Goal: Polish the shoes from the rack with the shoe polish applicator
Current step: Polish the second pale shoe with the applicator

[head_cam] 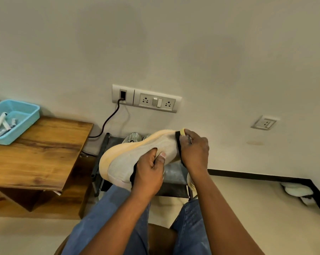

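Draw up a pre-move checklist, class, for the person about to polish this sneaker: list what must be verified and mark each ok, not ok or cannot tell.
1. Sneaker held firmly: ok. The left hand grips its collar and the right hand pinches the heel end.
2. Applicator in hand: not ok. Both hands are on the sneaker; neither holds an applicator.
3. Applicator located: cannot tell. Tube-like items lie in the blue basket on the wooden table, too small to identify.
4. A hand free to fetch it: not ok.
5. More shoes waiting: ok. A pair of light shoes sits on the shoe rack behind the sneaker.
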